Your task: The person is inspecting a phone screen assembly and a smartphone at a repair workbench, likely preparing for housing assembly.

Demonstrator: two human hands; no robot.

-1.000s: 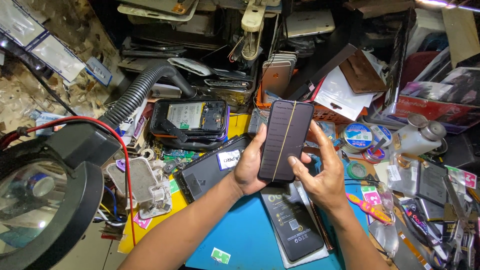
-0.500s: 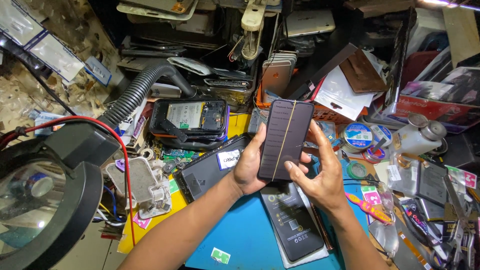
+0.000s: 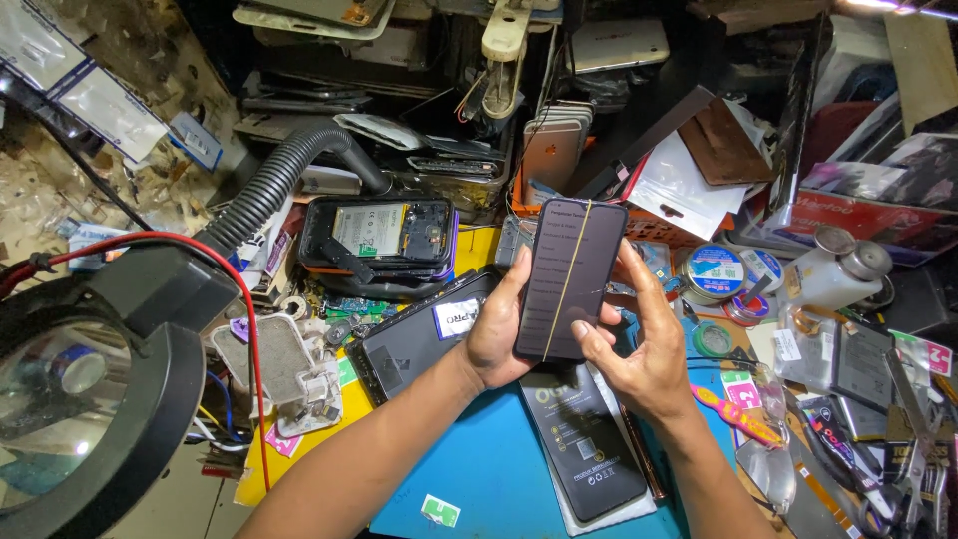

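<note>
Fingers (image 3: 597, 324) of both hands clasp the upright phone (image 3: 569, 279) between them

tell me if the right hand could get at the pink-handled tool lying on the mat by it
Probably yes. The right hand is busy on the dark phone, but the pink-handled tool lies uncovered just beside its wrist, with nothing between them. It would need to let go of the phone first.

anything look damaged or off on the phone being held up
Yes. The dark phone, held by the left hand and right hand, shows a thin bright line from top to bottom across its dim screen. Whether it is a crack or a display fault is unclear.
</note>
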